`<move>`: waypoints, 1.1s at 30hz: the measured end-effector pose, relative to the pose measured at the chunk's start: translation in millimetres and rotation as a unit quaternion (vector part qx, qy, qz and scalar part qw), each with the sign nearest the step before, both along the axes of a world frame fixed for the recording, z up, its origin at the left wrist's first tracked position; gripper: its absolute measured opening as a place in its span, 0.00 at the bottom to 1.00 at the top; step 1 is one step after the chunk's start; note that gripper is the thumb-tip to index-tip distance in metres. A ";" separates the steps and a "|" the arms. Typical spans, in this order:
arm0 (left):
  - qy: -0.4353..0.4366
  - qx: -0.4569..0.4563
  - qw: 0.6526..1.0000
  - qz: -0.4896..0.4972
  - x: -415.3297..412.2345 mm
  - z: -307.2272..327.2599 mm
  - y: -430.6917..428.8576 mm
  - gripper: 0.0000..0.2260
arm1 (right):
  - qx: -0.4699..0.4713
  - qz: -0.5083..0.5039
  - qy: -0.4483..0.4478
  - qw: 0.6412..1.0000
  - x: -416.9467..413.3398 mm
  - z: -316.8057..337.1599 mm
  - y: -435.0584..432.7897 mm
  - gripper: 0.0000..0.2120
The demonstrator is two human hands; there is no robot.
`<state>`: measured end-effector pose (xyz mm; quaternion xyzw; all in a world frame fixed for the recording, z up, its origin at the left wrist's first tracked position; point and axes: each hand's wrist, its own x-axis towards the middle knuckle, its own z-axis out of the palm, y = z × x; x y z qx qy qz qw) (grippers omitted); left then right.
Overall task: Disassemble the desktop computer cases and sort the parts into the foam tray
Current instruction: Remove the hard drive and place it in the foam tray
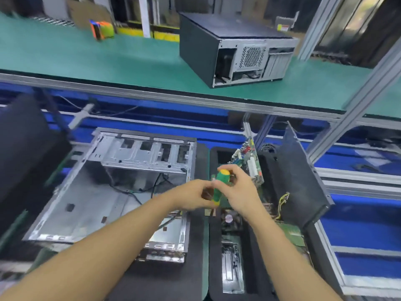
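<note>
Both hands grip a green-and-yellow screwdriver [220, 187]: right hand [240, 192] at its 3 o'clock, left hand [193, 195] at 9, above the foam tray [213, 257].

Gutted silver case [91, 192] beside black foam tray [213, 246]

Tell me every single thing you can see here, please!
Open computer case: one, silver metal, lower left, lid off.
Closed computer case: one, black and grey, on the green shelf.
Foam tray: one, black, right of the open case.
Circuit board: one, green, standing in the tray's far end.
Side panel: one, black, leaning at the tray's right.
Screwdriver: one, green and yellow handle, between both hands.
Left hand: on the screwdriver.
Right hand: gripping the handle.
</note>
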<state>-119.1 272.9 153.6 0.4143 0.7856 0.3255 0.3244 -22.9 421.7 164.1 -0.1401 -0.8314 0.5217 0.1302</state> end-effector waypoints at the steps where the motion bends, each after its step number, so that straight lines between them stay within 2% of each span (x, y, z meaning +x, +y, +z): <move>1: 0.023 0.005 1.000 0.010 1.6 -2.7 -3.6 0.17 | 0.007 0.005 0.012 1.000 -0.1 0.3 -6.0 0.15; 4: 0.074 0.025 0.996 0.050 6.0 -11.9 -8.6 0.10 | 0.055 0.023 0.020 0.998 5.3 -3.3 -19.3 0.13; 6: 0.100 0.034 0.993 0.061 9.6 -16.0 -8.7 0.03 | 0.099 0.041 0.000 0.994 12.4 -7.6 -23.1 0.08; 7: 0.117 0.031 0.991 0.058 11.4 -16.7 -7.5 0.03 | 0.103 0.044 -0.018 0.994 15.8 -9.7 -23.1 0.06; 9: 0.162 0.022 0.986 0.042 15.0 -17.9 -4.7 0.06 | 0.052 0.030 -0.057 0.997 21.5 -12.7 -23.4 0.06; 11: 0.203 0.023 0.979 0.024 17.5 -20.1 -3.0 0.11 | -0.055 0.006 -0.098 0.994 26.3 -19.4 -25.0 0.10; 14: 0.244 0.010 0.970 -0.001 20.1 -27.8 -3.7 0.15 | -0.175 -0.033 -0.150 0.973 35.1 -39.3 -30.6 0.03; 17: 0.296 -0.029 0.954 -0.025 23.7 -37.1 -5.9 0.20 | -0.281 -0.053 -0.169 0.943 41.0 -62.7 -34.0 0.07; 19: 0.332 -0.015 0.943 0.010 25.5 -40.4 -8.4 0.23 | -0.314 -0.075 -0.183 0.929 42.6 -77.1 -36.7 0.09; 20: 0.324 0.013 0.944 0.060 25.7 -40.7 -11.1 0.23 | -0.312 -0.081 -0.195 0.926 43.5 -85.1 -39.0 0.10; 22: 0.258 0.068 0.945 0.190 25.0 -41.3 -21.1 0.20 | -0.269 -0.066 -0.222 0.935 45.6 -102.3 -44.7 0.10; 24: 0.168 0.085 0.941 0.282 22.8 -43.4 -37.7 0.14 | -0.196 -0.035 -0.247 0.948 45.1 -116.4 -52.5 0.11; 28: 0.094 -0.036 0.938 0.330 18.9 -52.7 -80.7 0.07 | -0.090 -0.005 -0.276 0.957 31.8 -135.2 -71.7 0.10; 33: 0.090 -0.069 0.912 0.393 19.4 -62.9 -113.9 0.06 | 0.081 0.020 -0.271 0.959 20.2 -150.6 -83.4 0.07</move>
